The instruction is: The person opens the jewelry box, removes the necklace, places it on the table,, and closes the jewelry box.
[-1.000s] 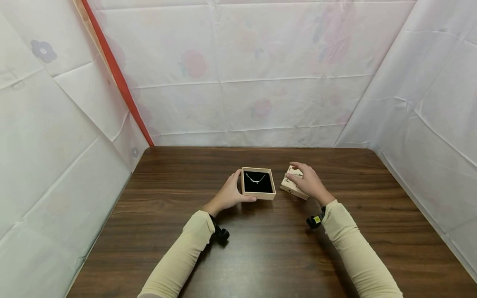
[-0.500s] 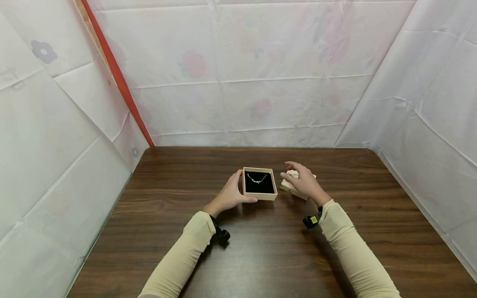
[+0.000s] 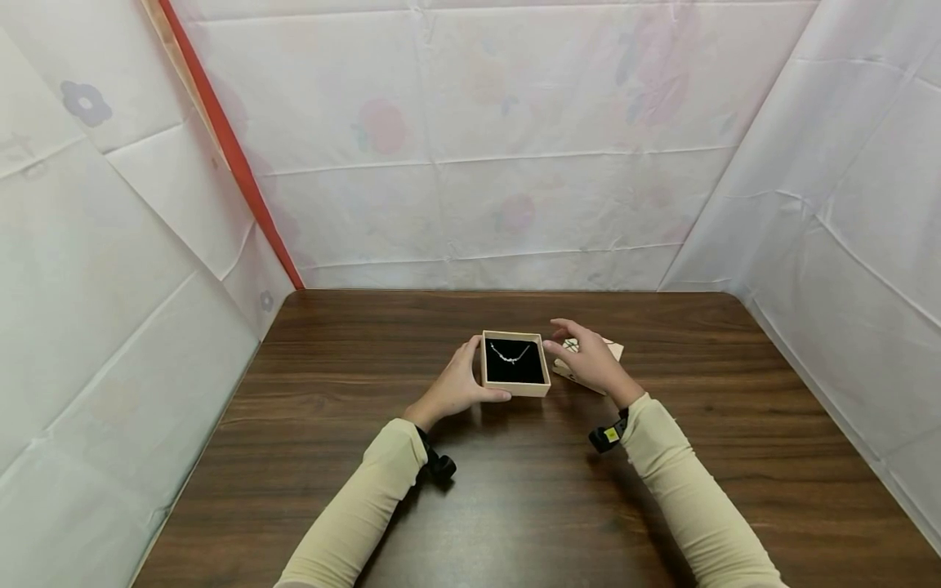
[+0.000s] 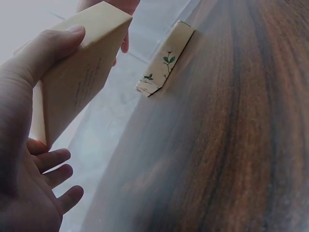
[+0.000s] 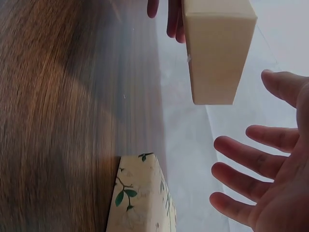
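Observation:
My left hand (image 3: 454, 385) grips a small cream box (image 3: 525, 390) by its left side, thumb along the near wall. The wrist views show the box (image 4: 82, 82) raised above the table. Inside, a silver necklace (image 3: 509, 358) lies on a black pad (image 3: 516, 373). Just right of the box, my right hand (image 3: 594, 363) hovers with spread fingers, apart from it and holding nothing. Below that hand a cream lid (image 3: 613, 349) printed with green leaves rests on the table; the hand covers part of it in the head view. The lid (image 5: 137, 198) also shows in the right wrist view.
A dark wood-grain table (image 3: 353, 343) lies under everything. White printed cloth (image 3: 470, 196) hangs behind and along both sides, with a red strip (image 3: 235, 155) at the back left. Each wrist wears a black camera (image 3: 441, 468).
My right hand has moved left, away from over the lid and toward the box, uncovering the lid's right part. The left hand has shifted the box slightly right.

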`<state>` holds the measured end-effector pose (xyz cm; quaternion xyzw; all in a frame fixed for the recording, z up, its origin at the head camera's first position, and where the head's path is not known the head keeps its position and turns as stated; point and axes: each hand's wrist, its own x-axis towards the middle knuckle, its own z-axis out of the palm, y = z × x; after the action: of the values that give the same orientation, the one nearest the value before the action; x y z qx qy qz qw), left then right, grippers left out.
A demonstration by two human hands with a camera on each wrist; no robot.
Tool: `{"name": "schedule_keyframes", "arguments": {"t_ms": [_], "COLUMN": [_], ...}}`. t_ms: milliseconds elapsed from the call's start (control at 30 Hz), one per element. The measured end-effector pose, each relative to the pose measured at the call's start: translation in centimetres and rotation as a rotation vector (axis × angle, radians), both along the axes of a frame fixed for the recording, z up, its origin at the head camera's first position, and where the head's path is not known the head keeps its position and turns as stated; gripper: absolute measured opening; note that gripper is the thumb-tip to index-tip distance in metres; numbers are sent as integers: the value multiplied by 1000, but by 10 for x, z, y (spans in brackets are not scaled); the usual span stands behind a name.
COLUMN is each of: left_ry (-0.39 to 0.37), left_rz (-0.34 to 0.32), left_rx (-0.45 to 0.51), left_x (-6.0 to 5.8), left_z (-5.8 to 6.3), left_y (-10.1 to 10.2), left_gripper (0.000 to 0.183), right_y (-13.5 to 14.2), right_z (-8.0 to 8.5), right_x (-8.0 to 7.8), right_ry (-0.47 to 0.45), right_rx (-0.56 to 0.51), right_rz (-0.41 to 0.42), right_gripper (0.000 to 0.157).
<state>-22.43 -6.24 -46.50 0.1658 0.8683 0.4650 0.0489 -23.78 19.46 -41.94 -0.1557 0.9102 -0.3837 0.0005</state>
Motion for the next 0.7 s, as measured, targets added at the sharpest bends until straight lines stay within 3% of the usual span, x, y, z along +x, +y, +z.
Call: {"name": "schedule_keyframes", "arguments": {"t_ms": [333,700], "left_ry": [-5,4], "left_rz": [-11,-12], "left_rx": [2,21], "left_x": [4,4], "left_z": [1,-1], "left_y": [2,4], "left_gripper": [109,108], "right_y": [-7,-15], "right_z": [-3,-7], "right_x": [-1,2], "right_ry": [49,-60], "right_rx": [-1,0], "right_rz": [41,36], "right_gripper": [53,61]}}
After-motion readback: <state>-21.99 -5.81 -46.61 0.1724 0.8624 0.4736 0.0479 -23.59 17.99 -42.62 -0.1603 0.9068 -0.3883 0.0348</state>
